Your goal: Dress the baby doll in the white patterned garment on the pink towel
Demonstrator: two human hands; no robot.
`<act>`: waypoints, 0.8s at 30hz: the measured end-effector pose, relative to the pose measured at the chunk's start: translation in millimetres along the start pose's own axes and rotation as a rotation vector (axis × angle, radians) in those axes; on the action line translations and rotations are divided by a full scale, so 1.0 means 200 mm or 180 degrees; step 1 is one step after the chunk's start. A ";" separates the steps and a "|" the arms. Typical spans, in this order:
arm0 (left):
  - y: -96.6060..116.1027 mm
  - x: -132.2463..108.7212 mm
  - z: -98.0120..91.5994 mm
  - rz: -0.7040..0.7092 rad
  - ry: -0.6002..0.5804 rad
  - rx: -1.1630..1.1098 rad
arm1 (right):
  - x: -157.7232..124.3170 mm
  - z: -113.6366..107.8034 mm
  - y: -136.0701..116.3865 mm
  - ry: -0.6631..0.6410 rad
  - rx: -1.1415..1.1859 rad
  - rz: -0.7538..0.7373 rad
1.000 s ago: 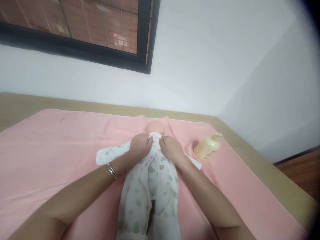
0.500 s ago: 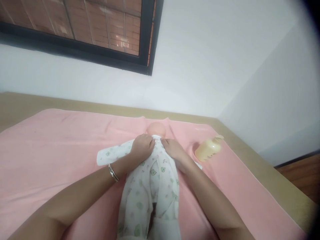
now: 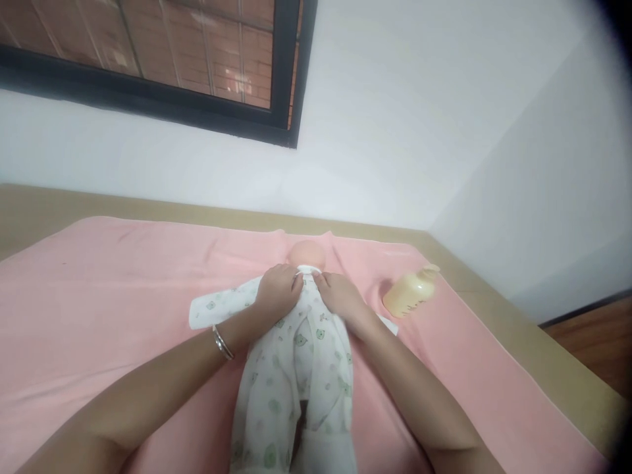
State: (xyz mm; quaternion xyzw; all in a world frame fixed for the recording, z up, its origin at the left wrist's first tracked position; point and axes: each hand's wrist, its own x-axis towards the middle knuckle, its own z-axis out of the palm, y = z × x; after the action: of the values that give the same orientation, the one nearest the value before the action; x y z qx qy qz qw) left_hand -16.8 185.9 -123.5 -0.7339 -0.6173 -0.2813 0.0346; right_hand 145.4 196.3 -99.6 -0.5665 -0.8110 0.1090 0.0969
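A white baby romper (image 3: 302,339) printed with small green figures lies lengthwise along the middle, its legs toward me and its sleeves spread to both sides. Beyond its collar shows the smooth, rounded pink head of a doll (image 3: 307,253); the doll's body is hidden. My left hand (image 3: 280,289), with a silver bangle at the wrist, is closed on the left side of the romper near the collar. On the right side, my right hand (image 3: 340,296) pinches the cloth near the neckline, thumb close to the left one. The right sleeve is mostly covered by my forearm.
A pale yellow bottle (image 3: 411,293) lies tilted to the right of the romper. Under everything is a pink blanket (image 3: 123,283) with slight wrinkles, on a tan surface (image 3: 494,316). Behind stand a white wall (image 3: 370,131) and a dark-framed window (image 3: 284,66).
Both hands stay at the collar with almost no movement; the right thumb sits slightly nearer the neckline. The whole view has shifted very slightly.
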 end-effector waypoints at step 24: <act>-0.02 0.00 0.02 0.0149 0.0136 -0.0127 | -0.01 -0.02 0.01 -0.0086 0.0344 0.0032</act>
State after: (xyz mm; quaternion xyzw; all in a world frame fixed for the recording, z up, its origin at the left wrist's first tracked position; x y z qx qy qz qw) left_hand -18.9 187.8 -128.2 -0.7425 -0.5934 -0.3083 0.0396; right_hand 150.0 195.2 -96.6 -0.5630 -0.8023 0.1608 0.1158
